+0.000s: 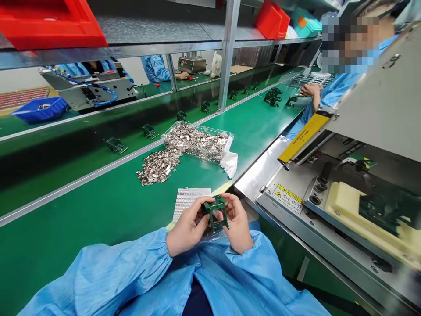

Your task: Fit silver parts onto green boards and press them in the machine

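My left hand (187, 226) and my right hand (237, 223) together hold a small dark green plastic frame part (216, 213) close to my body, above my blue sleeves. Fingers of both hands pinch its sides. Just beyond it a white gridded tray (188, 198) lies on the green table. Farther out, a clear plastic box (200, 141) holds several small shiny metal pieces, and a heap of the same pieces (158, 166) is spilled beside it.
A green conveyor belt (82, 136) carries several green parts (115, 145). A metal press machine (332, 193) with a cream fixture (348, 204) stands to my right. A co-worker's hand (311, 91) rests farther along. Red bins (49, 22) sit on the shelf, a blue bin (41, 109) at left.
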`<state>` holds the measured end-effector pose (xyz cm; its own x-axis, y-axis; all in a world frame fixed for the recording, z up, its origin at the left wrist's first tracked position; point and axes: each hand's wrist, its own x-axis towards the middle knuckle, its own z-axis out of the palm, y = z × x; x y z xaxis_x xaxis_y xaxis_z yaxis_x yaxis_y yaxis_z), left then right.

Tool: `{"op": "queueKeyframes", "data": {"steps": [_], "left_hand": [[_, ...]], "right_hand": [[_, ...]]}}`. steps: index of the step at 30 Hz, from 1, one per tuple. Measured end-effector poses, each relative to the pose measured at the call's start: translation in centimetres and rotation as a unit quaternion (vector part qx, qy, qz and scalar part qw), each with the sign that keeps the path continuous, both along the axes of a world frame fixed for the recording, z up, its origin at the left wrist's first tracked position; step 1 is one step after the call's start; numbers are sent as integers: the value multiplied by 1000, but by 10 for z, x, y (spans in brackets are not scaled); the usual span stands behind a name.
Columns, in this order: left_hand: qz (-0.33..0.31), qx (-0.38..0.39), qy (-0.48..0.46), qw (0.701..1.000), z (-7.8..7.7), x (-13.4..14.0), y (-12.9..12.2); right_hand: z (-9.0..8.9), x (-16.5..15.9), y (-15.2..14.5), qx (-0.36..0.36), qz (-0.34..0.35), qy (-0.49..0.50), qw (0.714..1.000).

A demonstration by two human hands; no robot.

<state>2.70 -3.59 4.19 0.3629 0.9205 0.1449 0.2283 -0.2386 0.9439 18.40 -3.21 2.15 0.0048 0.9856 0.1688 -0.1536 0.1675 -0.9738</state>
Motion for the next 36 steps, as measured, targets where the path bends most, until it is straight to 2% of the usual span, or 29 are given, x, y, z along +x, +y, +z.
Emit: {"op": "queueKeyframes", "data": {"steps": [3, 7, 10, 12, 13, 14, 16, 17, 18, 19, 21, 24, 27, 31, 33, 36], "left_hand": [[-49, -11, 41, 998, 10, 13, 5], [-134, -18, 49, 990, 27, 41, 14], [-248, -22, 32, 968, 49, 73, 27], [-341, -16, 21, 940, 66, 102, 39], [-373, 3, 25, 928, 74, 120, 45], [-387, 39, 34, 921, 82, 140, 52], [-374, 136, 49, 916, 93, 186, 62], [-355, 182, 51, 915, 96, 210, 66], [-342, 214, 50, 913, 97, 234, 69], [-337, 229, 48, 912, 98, 256, 71], [-340, 217, 50, 914, 97, 294, 73], [-340, 150, 26, 928, 95, 320, 76], [-310, 93, -49, 945, 99, 304, 83], [-305, 28, -71, 949, 105, 233, 96], [-318, 2, -43, 947, 100, 188, 100], [-300, -10, 7, 954, 76, 133, 104]], "right_hand": [[6, 25, -8, 23, -1, -46, 999], [25, 74, -30, 114, 1, -194, 974], [38, 115, -58, 150, -46, -226, 961], [43, 145, -78, 144, -118, -212, 959], [45, 161, -88, 141, -187, -202, 951], [46, 176, -97, 143, -281, -188, 930], [49, 206, -111, 160, -480, -156, 848], [50, 220, -116, 170, -550, -144, 805], [53, 231, -119, 175, -588, -138, 777], [56, 241, -121, 175, -600, -139, 768], [62, 255, -122, 161, -580, -156, 783], [72, 266, -117, 154, -548, -182, 802], [79, 276, -104, 138, -505, -219, 823], [88, 288, -80, 42, -420, -336, 842], [93, 292, -71, 9, -376, -392, 840], [98, 295, -63, -5, -323, -422, 847]]}}
